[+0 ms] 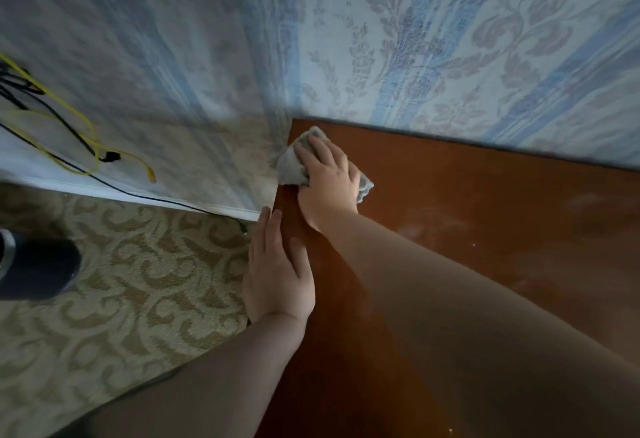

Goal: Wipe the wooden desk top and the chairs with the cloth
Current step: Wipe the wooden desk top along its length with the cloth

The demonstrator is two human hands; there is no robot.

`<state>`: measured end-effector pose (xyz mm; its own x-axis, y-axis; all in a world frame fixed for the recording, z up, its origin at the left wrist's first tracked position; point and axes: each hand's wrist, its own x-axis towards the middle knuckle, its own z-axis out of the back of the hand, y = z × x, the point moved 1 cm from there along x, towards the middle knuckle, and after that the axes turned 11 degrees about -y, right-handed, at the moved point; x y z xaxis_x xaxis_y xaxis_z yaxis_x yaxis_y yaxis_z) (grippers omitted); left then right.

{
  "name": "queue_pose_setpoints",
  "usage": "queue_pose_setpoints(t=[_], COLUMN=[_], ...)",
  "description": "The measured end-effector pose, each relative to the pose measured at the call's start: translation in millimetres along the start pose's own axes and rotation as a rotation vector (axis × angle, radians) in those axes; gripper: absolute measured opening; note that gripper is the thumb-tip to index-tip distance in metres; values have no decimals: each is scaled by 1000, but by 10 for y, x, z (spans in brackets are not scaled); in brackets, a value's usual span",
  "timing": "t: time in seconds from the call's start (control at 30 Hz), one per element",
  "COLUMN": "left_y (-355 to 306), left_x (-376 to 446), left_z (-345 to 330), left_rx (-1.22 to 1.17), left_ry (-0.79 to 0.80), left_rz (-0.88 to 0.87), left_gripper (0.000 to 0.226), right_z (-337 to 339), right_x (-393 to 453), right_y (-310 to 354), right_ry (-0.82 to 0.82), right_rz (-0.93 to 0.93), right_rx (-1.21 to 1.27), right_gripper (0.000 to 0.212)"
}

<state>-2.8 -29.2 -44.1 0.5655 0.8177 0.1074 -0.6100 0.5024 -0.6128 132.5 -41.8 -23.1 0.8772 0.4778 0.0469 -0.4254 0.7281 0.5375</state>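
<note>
Right now your right hand (329,174) is pressing the soft, limp cloth (291,167) flat into the desk top (485,230) corner, fingers spread. Your left hand (277,271) is resting open along the edge; keep palming the cloth's middle so it isn't bunching

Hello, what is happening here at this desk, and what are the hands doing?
A person is wiping a wooden desk top. The right hand presses a grey cloth flat on the desk's far left corner, next to the patterned wallpaper. The left hand rests with straight fingers on the desk's left edge. Pale dusty marks show on the wood further right, so that part looks not yet wiped. No chair can be seen in this view.
</note>
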Motion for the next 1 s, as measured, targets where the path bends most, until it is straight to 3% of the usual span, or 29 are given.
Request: queue_pose_setpoints(t=[0.17, 0.27, 0.4, 0.47, 0.57, 0.63, 0.7, 0.83, 0.9, 1.0], left_y=[-3, 127, 334, 332, 275, 260, 261, 252, 242, 223], left_x=[-6, -164, -578, -649, -590, -562, -568, -551, -538, -546], left_z=[78, 227, 453, 479, 453, 445, 442, 435, 447, 480], left_rx=[-57, -139, 29, 126, 214, 229, 222, 275, 292, 287], left_ry=[-50, -60, 7, 41, 106, 117, 117, 132, 141, 144], left_rz=[103, 227, 276, 249, 287, 292, 287, 280, 291, 276], left_gripper=[38, 40, 49, 47, 38, 37, 39, 32, 30, 33], right_z=[198, 315, 120, 54, 183, 305, 290, 37, 35, 287], right_x=[-290, -171, -275, -542, -703, -551, -430, -639, -753, -682], right_y=[-291, -549, -199, -88, -282, -462, -520, -176, -133, -390], right_ry=[278, 244, 41, 90, 310, 403, 290, 1, 82, 331], right_rz=[430, 278, 20, 89, 361, 303, 187, 162, 287, 557], right_rx=[-2, -10, 39, 59, 75, 167, 204, 76, 95, 42], right_gripper=[72, 70, 57, 58, 72, 68, 61, 64, 64, 70])
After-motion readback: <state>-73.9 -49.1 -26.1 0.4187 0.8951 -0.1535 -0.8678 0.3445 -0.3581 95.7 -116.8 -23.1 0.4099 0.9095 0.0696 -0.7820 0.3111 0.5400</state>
